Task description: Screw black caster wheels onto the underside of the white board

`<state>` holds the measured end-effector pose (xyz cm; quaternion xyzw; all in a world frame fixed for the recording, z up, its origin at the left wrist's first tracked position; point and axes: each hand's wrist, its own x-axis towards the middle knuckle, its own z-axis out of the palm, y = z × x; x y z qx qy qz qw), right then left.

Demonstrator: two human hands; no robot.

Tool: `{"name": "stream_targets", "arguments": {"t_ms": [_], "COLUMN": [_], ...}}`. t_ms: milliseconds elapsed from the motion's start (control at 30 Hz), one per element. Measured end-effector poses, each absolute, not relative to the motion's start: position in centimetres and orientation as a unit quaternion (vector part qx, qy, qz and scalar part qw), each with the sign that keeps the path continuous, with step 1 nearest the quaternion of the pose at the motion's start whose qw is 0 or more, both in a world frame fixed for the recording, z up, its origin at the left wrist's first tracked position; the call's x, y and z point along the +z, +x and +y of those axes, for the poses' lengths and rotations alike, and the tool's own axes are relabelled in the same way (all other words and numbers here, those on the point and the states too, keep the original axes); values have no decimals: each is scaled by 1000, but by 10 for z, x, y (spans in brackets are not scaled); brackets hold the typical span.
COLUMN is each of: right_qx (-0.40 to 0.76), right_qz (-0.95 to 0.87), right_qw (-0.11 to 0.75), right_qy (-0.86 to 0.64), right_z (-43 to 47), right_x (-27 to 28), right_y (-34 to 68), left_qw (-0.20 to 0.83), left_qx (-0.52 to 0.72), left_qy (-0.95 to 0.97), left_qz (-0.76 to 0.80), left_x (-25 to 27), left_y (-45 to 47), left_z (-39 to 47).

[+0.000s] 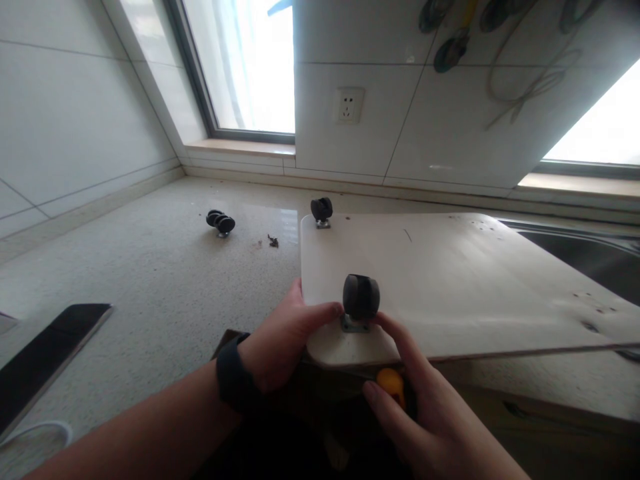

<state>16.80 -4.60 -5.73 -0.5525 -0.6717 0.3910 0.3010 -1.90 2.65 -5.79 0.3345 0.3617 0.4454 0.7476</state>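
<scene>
At board corner: left hand steadies caster; right hand grips orange-handled tool.

Both forearms are bare, no sleeves showing anywhere. The left hand has a dark band on the wrist, black or maybe navy, probably a fitness tracker or watch. The right hand has no rings or gloves.

speckled counter — board, loose caster, phone
</scene>
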Motion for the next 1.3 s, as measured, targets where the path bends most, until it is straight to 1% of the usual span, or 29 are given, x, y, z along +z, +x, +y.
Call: {"name": "stream_targets", "arguments": {"t_ms": [533,800,967,1300], "right_qx": [394,374,368,342], "right_qz": [-659,-715,-719,-729], "right_qw": [322,277,251,240], "right_qy": [-553,-522,-533,-543], "right_z": [-51,-55,-54,-53], "right_x": [-53,-57,-57,-58], "right_y": [166,175,171,170], "left_qw": [745,735,738,744], "left_qx": [444,441,440,436], "left_qy": [334,370,371,363], "left_qz": [370,359,352,353], "left_x": [-62,-64,-65,-65], "left_y": [-19,-19,-19,-20], "left_z": [29,29,30,30]}}
